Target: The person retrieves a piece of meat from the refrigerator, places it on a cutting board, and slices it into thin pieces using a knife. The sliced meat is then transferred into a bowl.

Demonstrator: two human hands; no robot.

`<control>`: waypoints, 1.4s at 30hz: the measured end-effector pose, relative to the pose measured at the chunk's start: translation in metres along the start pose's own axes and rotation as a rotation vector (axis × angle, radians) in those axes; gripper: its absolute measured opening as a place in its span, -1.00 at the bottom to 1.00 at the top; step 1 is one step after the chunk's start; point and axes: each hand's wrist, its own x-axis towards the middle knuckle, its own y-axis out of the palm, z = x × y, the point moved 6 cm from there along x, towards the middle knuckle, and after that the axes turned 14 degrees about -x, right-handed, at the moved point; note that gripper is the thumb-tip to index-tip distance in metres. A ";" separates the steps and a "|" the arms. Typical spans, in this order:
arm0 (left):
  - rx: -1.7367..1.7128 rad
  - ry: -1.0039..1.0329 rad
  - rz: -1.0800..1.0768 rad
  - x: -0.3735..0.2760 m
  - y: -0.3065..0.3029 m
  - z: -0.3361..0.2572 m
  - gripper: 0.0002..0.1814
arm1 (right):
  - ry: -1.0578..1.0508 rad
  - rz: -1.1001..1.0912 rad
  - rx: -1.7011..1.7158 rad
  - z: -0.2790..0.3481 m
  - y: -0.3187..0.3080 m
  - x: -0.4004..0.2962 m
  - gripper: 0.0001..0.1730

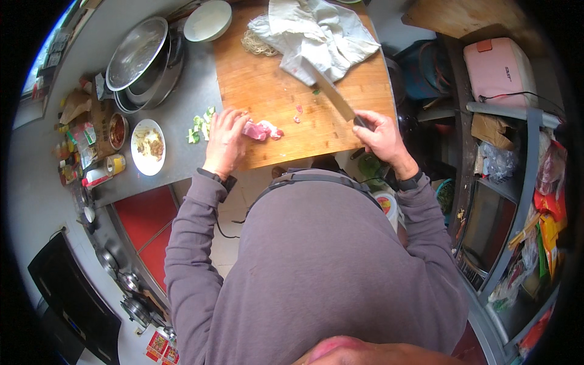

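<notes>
My right hand (379,138) grips the handle of a kitchen knife (334,96), its blade angled up and left over the wooden cutting board (269,86). At the board's left edge my left hand (227,139) rests, fingers slightly bent, beside a piece of raw meat (258,131); its fingertips touch or nearly touch the meat, and what lies under the palm is hidden. Chopped green vegetable pieces (196,127) lie just left of that hand. Small meat scraps (297,114) sit mid-board. A crumpled white cloth (324,36) covers the board's far part, near the blade tip.
On the grey counter (191,82) at left stand a white plate with food (148,147), a bowl of red sauce (118,131), stacked metal bowls (139,54) and a white bowl (208,20). A bundle of noodle-like strands (258,43) touches the cloth. Shelves (531,182) stand at right.
</notes>
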 end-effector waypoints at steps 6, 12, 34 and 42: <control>-0.137 -0.013 0.106 0.024 0.034 -0.043 -0.65 | -0.083 -0.111 -0.018 -0.003 -0.017 0.005 -0.56; -0.083 -0.039 0.127 0.057 0.069 -0.061 -0.70 | -0.037 -0.055 0.063 -0.007 -0.016 -0.008 -0.54; -0.440 -0.243 0.045 0.060 0.109 -0.030 -0.95 | -0.025 0.178 -0.014 -0.010 -0.012 -0.050 -0.50; -0.577 -0.270 -0.012 0.063 0.119 -0.019 -0.93 | -0.042 0.090 -0.077 -0.020 -0.021 -0.051 -0.53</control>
